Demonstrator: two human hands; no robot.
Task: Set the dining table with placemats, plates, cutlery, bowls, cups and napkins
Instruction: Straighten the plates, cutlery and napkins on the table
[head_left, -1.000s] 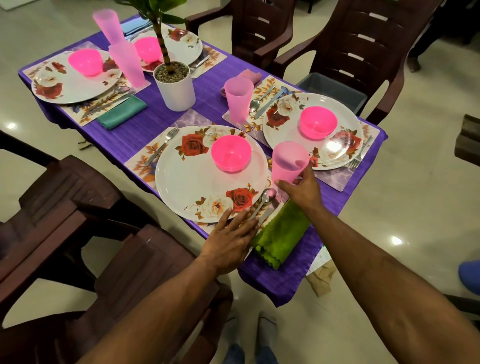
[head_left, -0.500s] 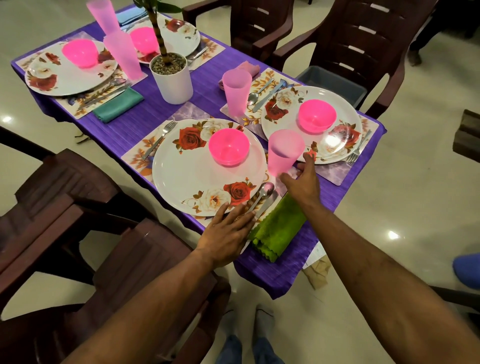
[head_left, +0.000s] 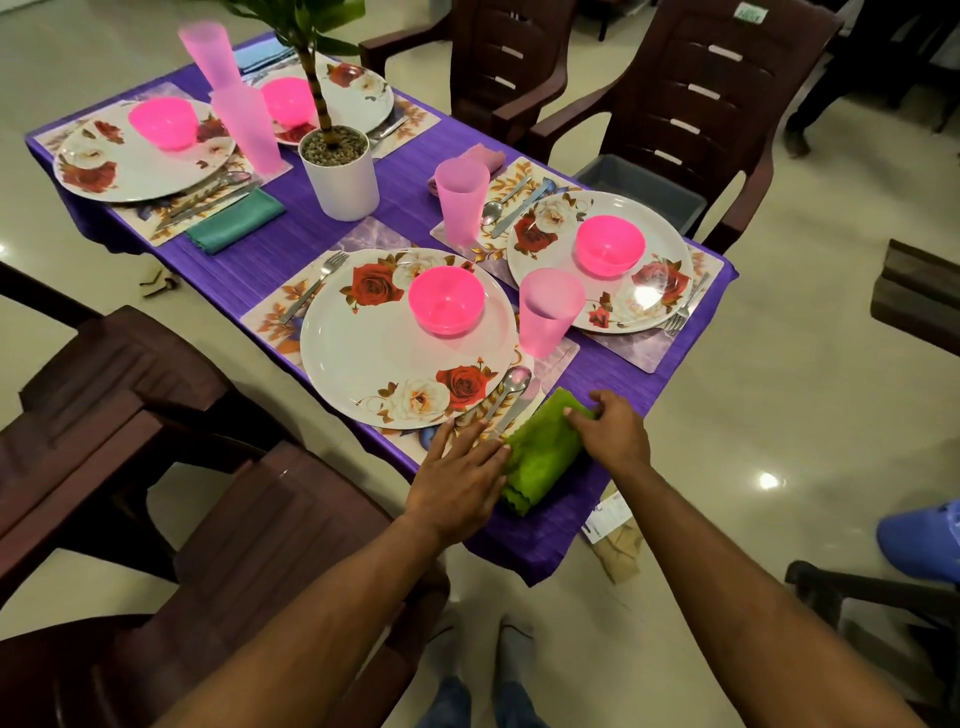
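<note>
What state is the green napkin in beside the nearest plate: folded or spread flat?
Folded. The green napkin lies as a thick narrow bundle beside the spoon, layered at its near end; the right hand grips it.

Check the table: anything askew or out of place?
Mostly tidy. The green napkin at the near setting is crumpled and lies skewed, off the placemat; both hands are on it, the right hand gripping its top. Paper scraps lie on the floor by the table's corner.

Dim warm light, floor glare, wide-angle distortion
</note>
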